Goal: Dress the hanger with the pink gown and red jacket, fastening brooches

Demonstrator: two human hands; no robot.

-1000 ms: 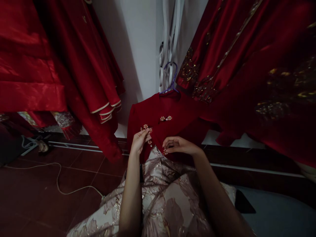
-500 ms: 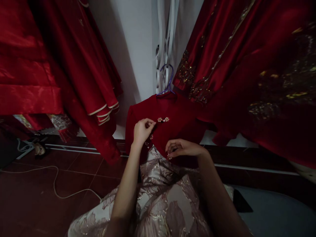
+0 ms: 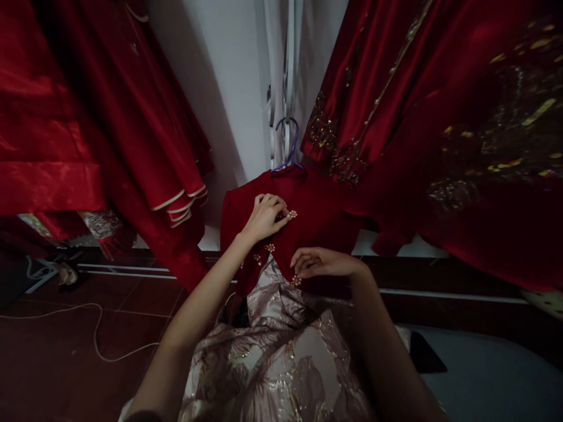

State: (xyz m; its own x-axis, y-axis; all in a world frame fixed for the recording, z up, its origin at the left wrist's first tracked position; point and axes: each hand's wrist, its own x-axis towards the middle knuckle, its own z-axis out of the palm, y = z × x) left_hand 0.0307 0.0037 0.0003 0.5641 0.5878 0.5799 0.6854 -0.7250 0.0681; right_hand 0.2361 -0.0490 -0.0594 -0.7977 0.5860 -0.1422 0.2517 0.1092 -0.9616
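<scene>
Our left hand [image 3: 266,215] bends over the jacket's front, its thumb and fingertips meeting at the left end of the top clasp [image 3: 292,214]; we cannot tell whether they pinch it. Our right hand [image 3: 319,262] sits lower on the other side of the opening, fingers loosely curled and thumb just above a flower clasp [image 3: 297,281]; whether it grips the cloth there is hidden from us. The clasps are little round flowers, pearly and gold-toned, and two more [image 3: 270,248] lie along the left edge of the opening.

The red jacket [image 3: 323,220] hangs in front of us from a thin purple hanger [image 3: 291,153], between the garments on either side. Its cloth looks matte and soft, and its front parts below into a pointed gap. Pale cloth [image 3: 308,357] with shiny, leafy patterning lies crumpled beneath our forearms, rising to a peak in that gap.

Behind the hanger we see curved white metalwork [image 3: 289,64] against a pale wall [image 3: 220,53]. Smooth red garments [image 3: 158,146] with cream-edged hems hang to the left; satiny red skirts [image 3: 382,99] with glittering gold trim hang to the right. A pale cable [image 3: 97,334] snakes over the dark reddish floor tiles [image 3: 57,369].
</scene>
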